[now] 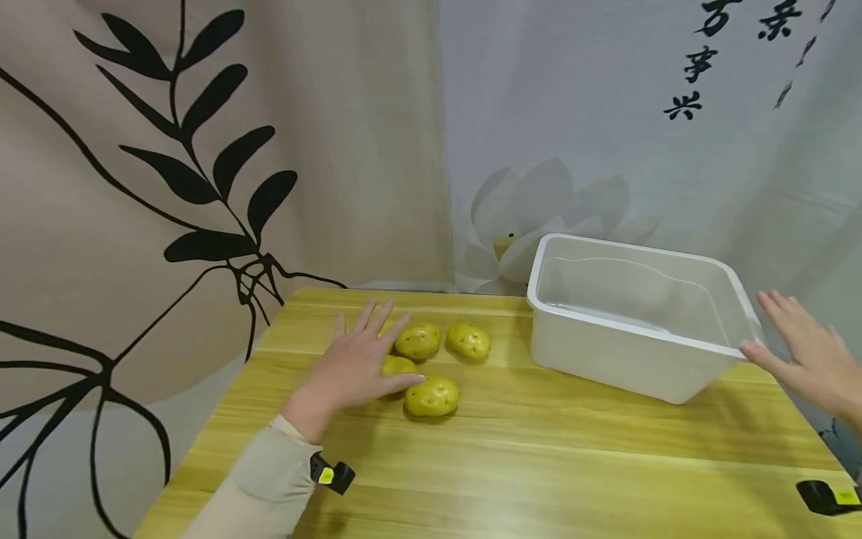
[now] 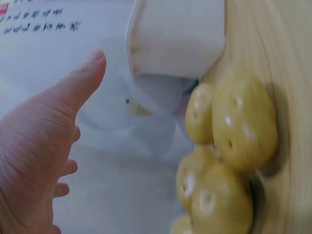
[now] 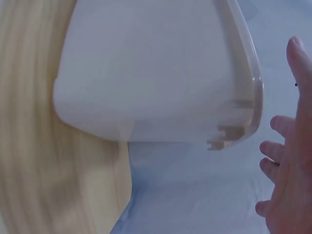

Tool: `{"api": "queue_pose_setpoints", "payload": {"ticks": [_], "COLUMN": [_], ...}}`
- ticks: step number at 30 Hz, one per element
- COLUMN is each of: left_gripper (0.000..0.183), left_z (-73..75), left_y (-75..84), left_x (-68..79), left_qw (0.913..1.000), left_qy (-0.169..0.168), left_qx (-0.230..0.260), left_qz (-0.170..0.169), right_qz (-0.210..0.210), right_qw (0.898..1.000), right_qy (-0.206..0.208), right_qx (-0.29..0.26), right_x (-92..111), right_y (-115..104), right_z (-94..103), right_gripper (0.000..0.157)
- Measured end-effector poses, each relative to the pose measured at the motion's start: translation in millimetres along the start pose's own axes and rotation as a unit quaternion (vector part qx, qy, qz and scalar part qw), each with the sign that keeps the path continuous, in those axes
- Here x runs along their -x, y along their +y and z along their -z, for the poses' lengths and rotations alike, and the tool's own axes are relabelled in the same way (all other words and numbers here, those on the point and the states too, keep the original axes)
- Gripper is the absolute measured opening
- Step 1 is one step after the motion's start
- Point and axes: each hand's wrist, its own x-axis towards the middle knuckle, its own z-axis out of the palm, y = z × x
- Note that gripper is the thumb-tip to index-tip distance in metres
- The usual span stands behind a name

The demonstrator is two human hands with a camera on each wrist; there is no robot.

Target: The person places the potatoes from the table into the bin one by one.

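Five yellow potatoes are lying loosely clustered on the left part of a wood-grain worktop, apparently settling on their broader sides because their rounded shapes would roll otherwise. The person's left hand is hovering above them, fingers spread and gripping nothing, and is partly hiding two from the head view. Farther right, a white plastic box is standing near the back edge, its mouth facing up; its flat base is probably keeping it steady without support. The right hand is hanging just beside the box's right end, fingers extended and holding nothing; the right wrist view is showing a gap between them. A printed cloth is hanging behind.
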Motion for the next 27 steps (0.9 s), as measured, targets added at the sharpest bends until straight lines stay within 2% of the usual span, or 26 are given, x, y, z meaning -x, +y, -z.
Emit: {"api": "queue_pose_setpoints", "payload": {"ticks": [5,13,22,27], "left_gripper": [0.094,0.095,0.097,0.095], "left_z": [2.1,-0.1,-9.9,-14.2], "left_y": [25.8,73.6,126.0,147.5], "left_x": [-23.3,-64.2,-102.2,-121.0], "left_qw": [0.9994,0.9957,0.9910,0.9902], "left_qy": [0.001,0.000,-0.019,-0.030], "left_qx": [-0.007,-0.027,-0.045,-0.055], "left_qz": [-0.035,-0.088,-0.125,-0.125], "right_qz": [0.001,-0.013,-0.020,-0.027], "right_qw": [1.000,0.997,0.992,0.989], "right_qy": [-0.013,-0.064,-0.117,-0.135], "right_qx": [-0.004,-0.029,-0.043,-0.052], "right_x": [-19,-45,-64,-69], "right_y": [-3,4,15,22], "right_z": [2.0,1.3,-3.8,-8.1], "right_gripper": [0.080,0.076,0.072,0.070]}}
